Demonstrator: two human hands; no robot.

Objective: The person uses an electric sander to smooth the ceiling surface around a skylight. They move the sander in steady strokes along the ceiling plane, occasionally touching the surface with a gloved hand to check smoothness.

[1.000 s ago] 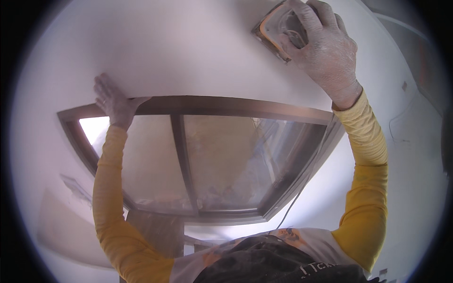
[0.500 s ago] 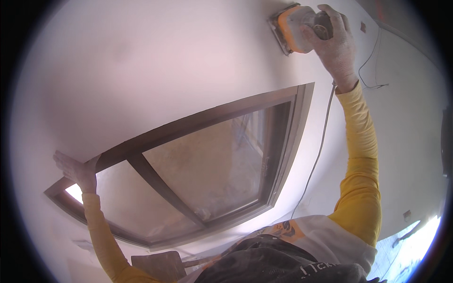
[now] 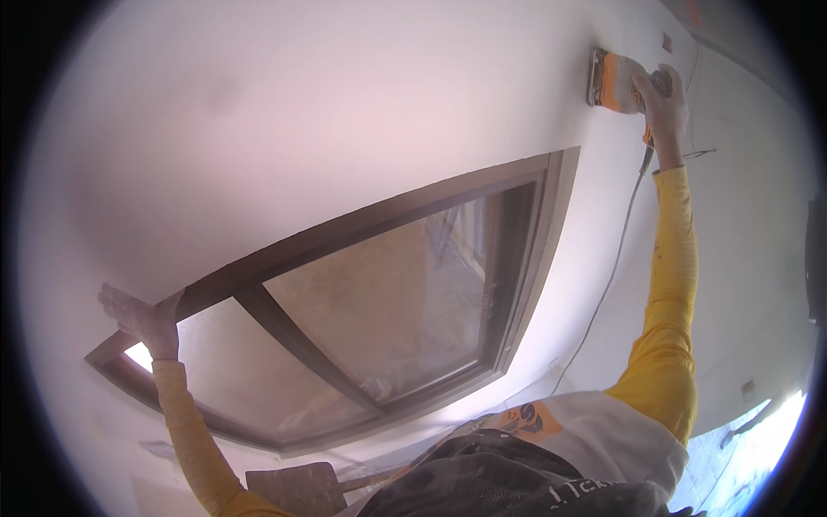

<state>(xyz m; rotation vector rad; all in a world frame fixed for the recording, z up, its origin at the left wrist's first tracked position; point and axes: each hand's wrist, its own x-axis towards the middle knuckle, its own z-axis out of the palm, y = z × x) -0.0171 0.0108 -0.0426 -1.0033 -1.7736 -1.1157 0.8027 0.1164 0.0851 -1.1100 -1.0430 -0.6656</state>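
Swung the sander [image 3: 618, 83] rightward along the wall [image 3: 345, 129], clamped in an upstretched right hand [image 3: 668, 110] (well apart from the left hand [image 3: 148, 323], laid open by the window frame [image 3: 345, 233]).

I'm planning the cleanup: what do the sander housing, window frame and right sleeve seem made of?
Sander housing: probably matte plastic, from its moulded orange-and-grey shape. Window frame: low-sheen brown metal or painted wood; no clear grain shows. Right sleeve: matte yellow fabric, possibly knit, from its folds.
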